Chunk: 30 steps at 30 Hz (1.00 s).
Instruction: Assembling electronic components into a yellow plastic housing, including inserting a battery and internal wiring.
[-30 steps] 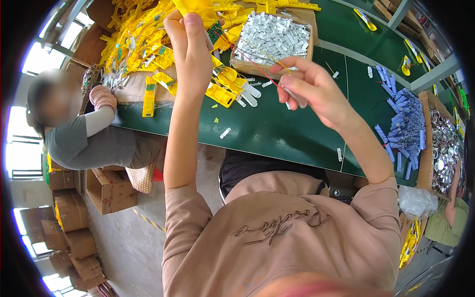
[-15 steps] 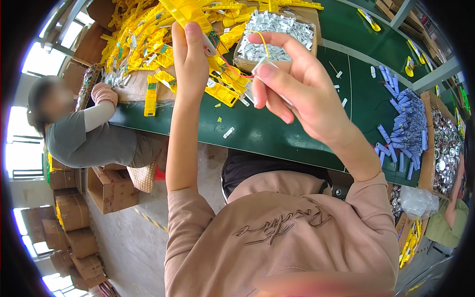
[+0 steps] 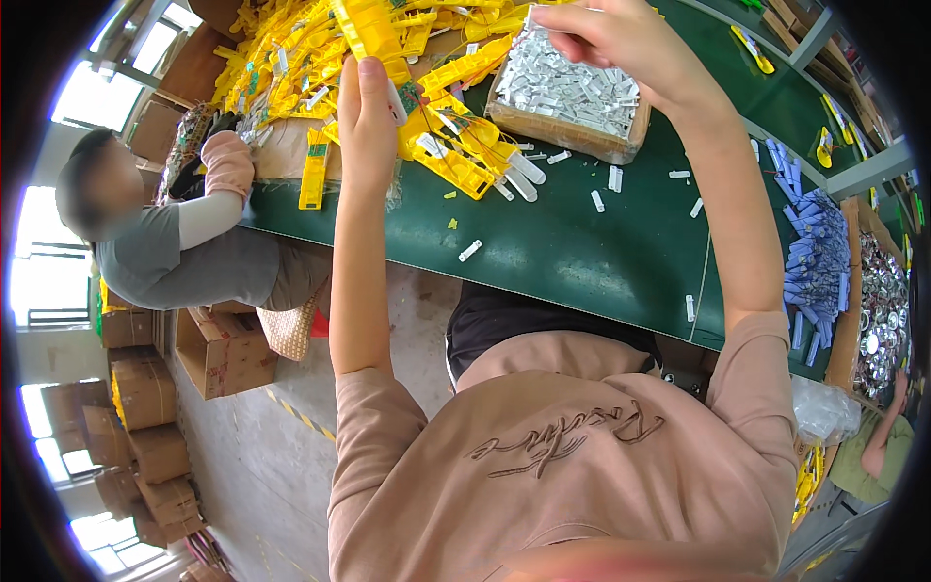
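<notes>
L hand (image 3: 367, 102) is raised over the green table (image 3: 582, 257), fingers (image 3: 361, 73) together and clamped on 1 long yellow plastic piece (image 3: 373, 39), which runs up and out from between thumb and fingertips toward the top edge; a small white bit sits at the thumb side. R hand (image 3: 621, 39) hovers over the cardboard tray (image 3: 572, 131) of silvery-white strips (image 3: 572, 82), fingers curled close together at the tray's far rim; can't tell whether they pinch a strip, the tips are too small and partly cut off by the frame edge. Hands are well apart, the yellow heap (image 3: 320, 58) between and behind them.

Counts: 1 tray, strips in it too many to count. Loose white strips on the table approx 8–10, scattered near the tray. Yellow pieces: a big pile, not countable. 1 stack of blue parts (image 3: 815, 262) at the R, 1 box of round metal parts (image 3: 878, 320) just beside it. 1 co-worker (image 3: 184, 242) sits at the L end of the table, forearm on the edge.
</notes>
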Motion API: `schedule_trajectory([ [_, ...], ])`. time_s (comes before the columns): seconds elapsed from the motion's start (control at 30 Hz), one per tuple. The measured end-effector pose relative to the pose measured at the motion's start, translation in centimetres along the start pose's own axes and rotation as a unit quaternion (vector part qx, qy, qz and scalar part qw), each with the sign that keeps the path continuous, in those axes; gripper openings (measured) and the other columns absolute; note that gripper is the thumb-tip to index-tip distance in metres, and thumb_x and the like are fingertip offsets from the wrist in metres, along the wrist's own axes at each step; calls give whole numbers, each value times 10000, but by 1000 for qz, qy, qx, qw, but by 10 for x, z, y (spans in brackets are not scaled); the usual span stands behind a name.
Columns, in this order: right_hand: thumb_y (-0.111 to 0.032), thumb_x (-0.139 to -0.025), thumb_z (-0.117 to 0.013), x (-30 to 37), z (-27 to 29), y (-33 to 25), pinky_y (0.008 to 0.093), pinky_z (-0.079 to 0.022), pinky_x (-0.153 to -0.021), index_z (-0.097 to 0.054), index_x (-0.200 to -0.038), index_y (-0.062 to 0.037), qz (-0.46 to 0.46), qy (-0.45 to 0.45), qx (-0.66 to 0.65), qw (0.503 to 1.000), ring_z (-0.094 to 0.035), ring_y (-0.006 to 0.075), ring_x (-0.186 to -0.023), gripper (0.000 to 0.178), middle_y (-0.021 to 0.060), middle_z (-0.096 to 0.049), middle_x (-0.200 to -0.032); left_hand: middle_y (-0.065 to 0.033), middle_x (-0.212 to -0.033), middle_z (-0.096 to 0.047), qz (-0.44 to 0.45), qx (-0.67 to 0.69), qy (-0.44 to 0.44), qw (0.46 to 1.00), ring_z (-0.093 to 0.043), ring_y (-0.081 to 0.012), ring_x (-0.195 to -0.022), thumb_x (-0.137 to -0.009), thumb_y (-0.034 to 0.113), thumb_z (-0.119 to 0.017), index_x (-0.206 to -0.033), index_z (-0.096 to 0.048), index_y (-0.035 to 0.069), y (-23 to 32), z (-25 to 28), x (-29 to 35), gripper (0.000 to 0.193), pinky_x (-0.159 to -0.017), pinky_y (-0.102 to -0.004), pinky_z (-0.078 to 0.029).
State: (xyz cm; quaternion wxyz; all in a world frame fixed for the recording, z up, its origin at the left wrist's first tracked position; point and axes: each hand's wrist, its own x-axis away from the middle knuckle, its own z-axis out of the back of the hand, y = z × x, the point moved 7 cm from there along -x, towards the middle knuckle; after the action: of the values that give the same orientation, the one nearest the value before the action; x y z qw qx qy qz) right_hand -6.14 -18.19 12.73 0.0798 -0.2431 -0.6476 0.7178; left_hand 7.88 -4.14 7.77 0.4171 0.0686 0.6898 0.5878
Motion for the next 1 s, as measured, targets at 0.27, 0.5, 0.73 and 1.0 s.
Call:
schedule_trajectory([
  [0.27,-115,-763,-544,22,-63,-11,274,-412,-730,-404,-1151,-30,-42,-263,-349,898,-504,150,-810,421,131,-524,-947,4,-698,-454,-12,-62,4,998,-425,-72,-571,-927,394,-323,-981,-471,28,-7,2,1,398,-509,-207,-375],
  [0.5,-250,-746,-655,18,-66,21,297,-355,-856,-304,-1194,-58,146,-225,-6,963,-469,161,-971,600,91,-482,-1077,-102,-936,-574,170,187,52,966,-597,-186,-807,-915,446,-283,-1095,-461,33,-3,-7,14,484,-666,-311,-520],
  [0.73,-26,-656,-636,26,-68,16,314,-394,-595,-491,-980,-80,383,18,188,904,-518,192,-677,360,49,-549,-757,-66,-963,-572,166,237,21,957,-598,-189,-825,-905,454,-321,-1140,-427,83,4,-21,19,451,-693,-309,-511],
  [1.0,-16,-667,-641,26,-73,19,301,-407,-632,-491,-983,-99,399,77,256,877,-532,192,-703,359,50,-516,-696,-85,-1001,-553,202,232,18,951,-576,-184,-913,-917,426,-309,-1127,-443,47,-1,-30,26,453,-760,-332,-499],
])
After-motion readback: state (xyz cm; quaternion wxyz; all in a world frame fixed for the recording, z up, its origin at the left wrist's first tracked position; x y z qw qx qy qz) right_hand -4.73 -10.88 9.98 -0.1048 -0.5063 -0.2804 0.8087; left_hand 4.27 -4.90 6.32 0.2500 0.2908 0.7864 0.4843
